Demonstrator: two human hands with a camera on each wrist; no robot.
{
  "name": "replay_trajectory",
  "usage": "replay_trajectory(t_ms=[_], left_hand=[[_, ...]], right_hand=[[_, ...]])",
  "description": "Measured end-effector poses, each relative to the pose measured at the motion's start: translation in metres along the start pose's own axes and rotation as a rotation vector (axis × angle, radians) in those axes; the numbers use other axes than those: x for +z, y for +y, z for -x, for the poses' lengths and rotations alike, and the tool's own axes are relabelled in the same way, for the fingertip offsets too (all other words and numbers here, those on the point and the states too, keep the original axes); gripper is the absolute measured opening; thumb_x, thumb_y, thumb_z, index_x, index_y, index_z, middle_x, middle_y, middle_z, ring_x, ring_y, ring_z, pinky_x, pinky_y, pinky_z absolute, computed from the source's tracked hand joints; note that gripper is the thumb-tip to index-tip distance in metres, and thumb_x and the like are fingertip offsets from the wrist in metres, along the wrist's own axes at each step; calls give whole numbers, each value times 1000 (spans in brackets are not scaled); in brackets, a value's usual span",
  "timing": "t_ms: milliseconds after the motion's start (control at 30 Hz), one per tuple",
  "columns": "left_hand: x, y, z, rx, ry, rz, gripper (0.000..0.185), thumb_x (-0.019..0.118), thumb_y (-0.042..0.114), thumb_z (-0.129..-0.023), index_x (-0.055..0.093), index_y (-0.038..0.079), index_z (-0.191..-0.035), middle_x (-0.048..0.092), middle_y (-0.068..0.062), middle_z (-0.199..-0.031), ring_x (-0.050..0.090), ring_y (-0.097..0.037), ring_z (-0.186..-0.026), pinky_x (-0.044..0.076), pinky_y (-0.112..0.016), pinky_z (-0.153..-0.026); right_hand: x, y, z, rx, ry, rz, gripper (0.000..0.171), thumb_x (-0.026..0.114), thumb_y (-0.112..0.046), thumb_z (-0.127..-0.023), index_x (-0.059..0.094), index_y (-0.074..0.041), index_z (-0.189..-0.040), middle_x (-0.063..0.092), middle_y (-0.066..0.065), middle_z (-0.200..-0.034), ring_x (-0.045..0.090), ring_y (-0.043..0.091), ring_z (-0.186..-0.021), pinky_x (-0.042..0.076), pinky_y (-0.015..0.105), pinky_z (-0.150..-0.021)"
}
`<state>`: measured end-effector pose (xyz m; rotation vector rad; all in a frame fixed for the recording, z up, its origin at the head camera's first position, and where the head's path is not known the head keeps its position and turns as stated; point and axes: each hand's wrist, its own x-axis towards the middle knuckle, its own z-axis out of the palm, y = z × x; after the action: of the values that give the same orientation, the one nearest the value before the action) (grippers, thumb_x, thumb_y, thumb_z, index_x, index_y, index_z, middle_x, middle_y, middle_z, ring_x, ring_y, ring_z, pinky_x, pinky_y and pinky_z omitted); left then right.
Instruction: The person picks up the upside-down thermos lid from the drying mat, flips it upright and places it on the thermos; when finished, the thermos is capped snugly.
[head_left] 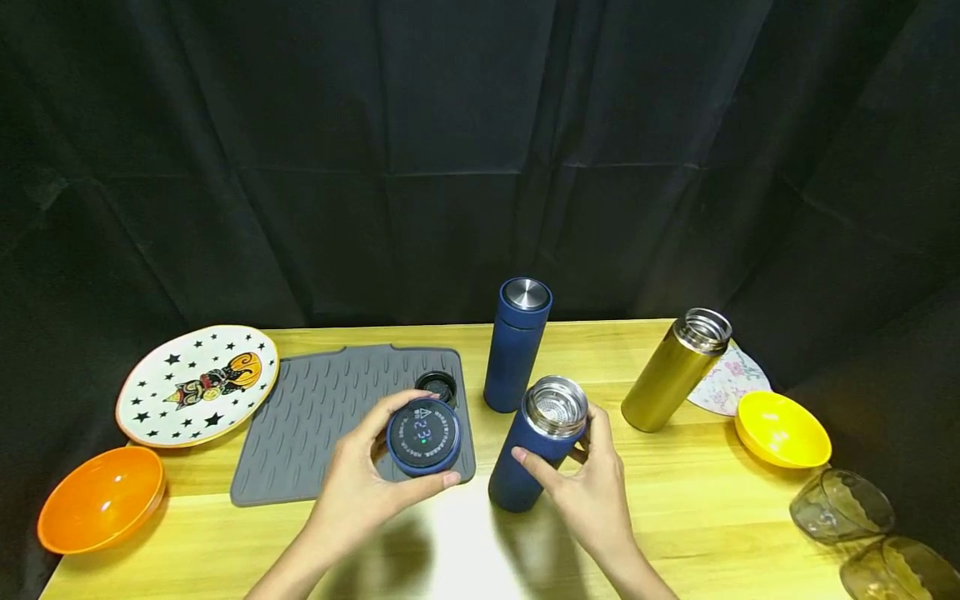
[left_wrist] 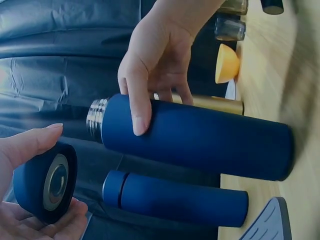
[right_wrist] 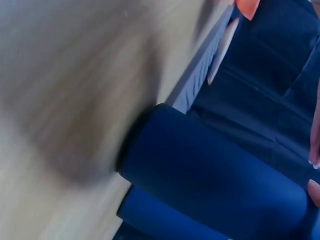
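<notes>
Holding the two halves of one flask apart, the hands work side by side at the near edge of the bench (head_left: 675,517). The left hand (head_left: 360,492) has its fingers and thumb curled round a dark blue lid (head_left: 423,437), the lit display face turned up toward the head camera; in the left wrist view the lid's (left_wrist: 45,182) metal-ringed underside faces the flask's mouth. The right hand (head_left: 592,487) wraps the upper body of the open blue flask (head_left: 536,454), thumb on the near side, fingers round the far side, just under the bare steel neck. That flask stands on the bench with its base down and its long axis leaning slightly, the mouth tipped up and a little to the right. So the lid lies just to the left of the mouth and about level with it, near but not touching; the left hand is the one nearer the lid's seat.

Behind the lid a grey ribbed mat (head_left: 315,417) lies flat, with a small black cap (head_left: 437,386) on its far right corner. Farther back stands a second blue flask (head_left: 517,346), closed and upright, just beyond the open one. To the right a gold flask (head_left: 675,371) stands without a lid.
</notes>
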<state>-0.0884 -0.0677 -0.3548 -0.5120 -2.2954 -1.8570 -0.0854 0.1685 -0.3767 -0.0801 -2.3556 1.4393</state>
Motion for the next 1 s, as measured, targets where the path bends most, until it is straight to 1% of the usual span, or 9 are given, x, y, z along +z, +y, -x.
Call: replay_trajectory(t_ms=[133, 233, 333, 433, 600, 733, 867, 933, 1000], left_hand=[[5, 1, -2, -9, -16, 19, 78, 95, 17, -64, 58, 30, -131, 67, 7, -122, 62, -13, -109, 53, -29, -92], [13, 5, -7, -8, -29, 50, 78, 94, 15, -64, 57, 28, -132, 66, 6, -123, 61, -14, -111, 53, -30, -94], [27, 10, -16, -4, -41, 103, 77, 93, 12, -65, 57, 27, -132, 64, 7, -126, 60, -13, -114, 51, -30, -97], [45, 17, -27, 8, -65, 149, 75, 92, 13, -68, 56, 25, -132, 65, 7, -125, 60, -13, -114, 50, -33, -99], [72, 22, -41, 1, -85, 108, 71, 91, 22, -67, 57, 27, -130, 68, 11, -115, 59, -9, -111, 45, -41, -99], [84, 17, -44, 34, -72, 29, 72, 92, 25, -66, 58, 25, -129, 70, 7, -113, 61, -10, -108, 45, -39, -95], [88, 8, -43, 91, -50, -18, 73, 93, 26, -65, 59, 19, -129, 71, 3, -113, 64, -12, -104, 49, -34, -91], [88, 3, -44, 98, -81, 28, 73, 92, 23, -66, 58, 20, -130, 70, 4, -116, 63, -11, -107, 50, -33, -92], [87, -1, -47, 99, -126, 87, 72, 90, 20, -68, 57, 21, -132, 66, 4, -121, 60, -12, -111, 50, -32, -95]], right_hand=[[8, -1, 10, -10, -31, 23, 81, 91, -12, -69, 46, -8, -136, 64, 10, -125, 63, 25, -109, 51, 43, -92], [12, 1, 13, -41, -45, 42, 83, 91, -13, -69, 44, -9, -138, 63, 9, -128, 61, 24, -114, 51, 47, -93], [12, 3, 14, -84, -47, 78, 83, 91, -13, -70, 44, -10, -138, 61, 9, -129, 60, 22, -115, 52, 47, -92], [11, 4, 13, -122, -49, 119, 81, 89, -13, -71, 44, -10, -138, 61, 8, -127, 61, 22, -112, 54, 45, -88], [11, 8, 12, -203, -35, 166, 81, 89, -7, -67, 45, -5, -134, 63, 11, -123, 62, 25, -109, 54, 46, -84], [13, 10, 13, -257, -1, 189, 81, 88, -3, -63, 45, 0, -132, 63, 14, -120, 62, 28, -109, 52, 50, -86], [15, 10, 13, -254, 4, 172, 80, 88, -1, -62, 45, 1, -131, 63, 14, -119, 62, 28, -109, 51, 51, -88], [15, 11, 13, -249, 6, 167, 79, 87, -2, -63, 46, 1, -130, 64, 13, -118, 62, 27, -110, 51, 50, -89], [15, 11, 13, -247, 8, 157, 78, 87, -3, -64, 46, 0, -130, 64, 12, -119, 61, 26, -111, 50, 45, -91]])
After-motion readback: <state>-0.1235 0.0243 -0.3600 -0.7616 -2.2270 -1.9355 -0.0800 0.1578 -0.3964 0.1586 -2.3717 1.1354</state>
